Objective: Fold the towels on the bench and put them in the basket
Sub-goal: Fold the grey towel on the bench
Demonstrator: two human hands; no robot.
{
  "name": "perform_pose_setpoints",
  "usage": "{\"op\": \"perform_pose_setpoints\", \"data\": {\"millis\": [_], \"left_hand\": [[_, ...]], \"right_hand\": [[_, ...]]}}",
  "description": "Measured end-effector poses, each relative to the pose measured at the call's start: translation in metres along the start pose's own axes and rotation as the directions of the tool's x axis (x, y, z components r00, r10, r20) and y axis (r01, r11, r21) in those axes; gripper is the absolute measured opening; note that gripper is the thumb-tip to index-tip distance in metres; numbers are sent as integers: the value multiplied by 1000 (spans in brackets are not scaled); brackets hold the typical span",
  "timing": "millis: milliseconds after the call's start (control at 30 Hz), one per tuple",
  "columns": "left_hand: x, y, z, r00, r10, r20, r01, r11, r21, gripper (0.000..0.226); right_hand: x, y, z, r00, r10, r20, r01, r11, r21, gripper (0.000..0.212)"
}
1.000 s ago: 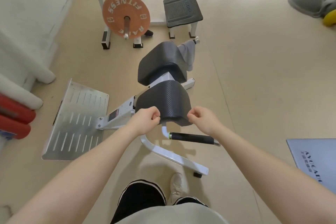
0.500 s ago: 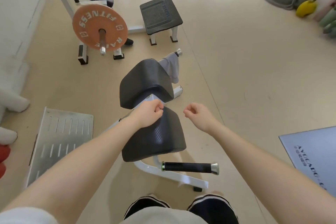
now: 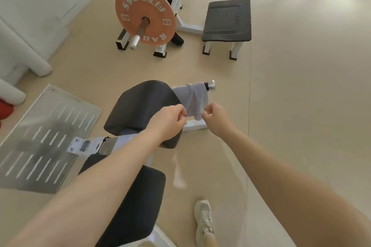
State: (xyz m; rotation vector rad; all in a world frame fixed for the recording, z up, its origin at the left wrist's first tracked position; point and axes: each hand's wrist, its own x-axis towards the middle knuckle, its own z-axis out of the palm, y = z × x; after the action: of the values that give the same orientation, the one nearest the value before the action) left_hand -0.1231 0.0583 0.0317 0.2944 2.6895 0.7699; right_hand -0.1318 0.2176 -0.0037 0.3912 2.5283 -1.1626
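Note:
A grey towel [image 3: 193, 99] hangs over a handle bar [image 3: 210, 84] on the far right side of the bench, beside its black upper pad [image 3: 140, 106]. My left hand [image 3: 167, 121] pinches the towel's lower left edge. At its lower right corner my right hand [image 3: 215, 119] has its fingers closed on the cloth. A second black pad [image 3: 138, 196] lies under my left forearm. No basket is in view.
An orange weight plate [image 3: 144, 14] on a white rack and a black step stool [image 3: 227, 20] stand ahead. A slotted metal footplate [image 3: 46, 138] lies on the floor at left. White padded rolls [image 3: 22, 56] line the left wall. My shoe [image 3: 203, 220] is below.
Both hands have left the near pad and moved forward to the towel on the handle bar. The view has shifted forward along the bench.

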Motion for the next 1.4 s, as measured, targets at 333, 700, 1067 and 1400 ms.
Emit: {"op": "perform_pose_setpoints", "data": {"millis": [333,700,1067,1400], "left_hand": [[74,-5,55,970,-209,-126,178,959,-219,17],[45,-14,39,925,-333,-182,223,866,-448,15],[-131,-25,-11,841,-390,-375,126,815,-565,18],[-411,-53,-37,705,-231,-671,-132,886,-444,36]], "right_hand": [[147,31,17,931,298,213,-365,793,487,40],[117,19,29,999,-30,-11,32,880,475,35],[-108,-77,30,876,-473,93,316,708,632,29],[-362,-132,134,625,-532,572,-31,715,699,14]]}}
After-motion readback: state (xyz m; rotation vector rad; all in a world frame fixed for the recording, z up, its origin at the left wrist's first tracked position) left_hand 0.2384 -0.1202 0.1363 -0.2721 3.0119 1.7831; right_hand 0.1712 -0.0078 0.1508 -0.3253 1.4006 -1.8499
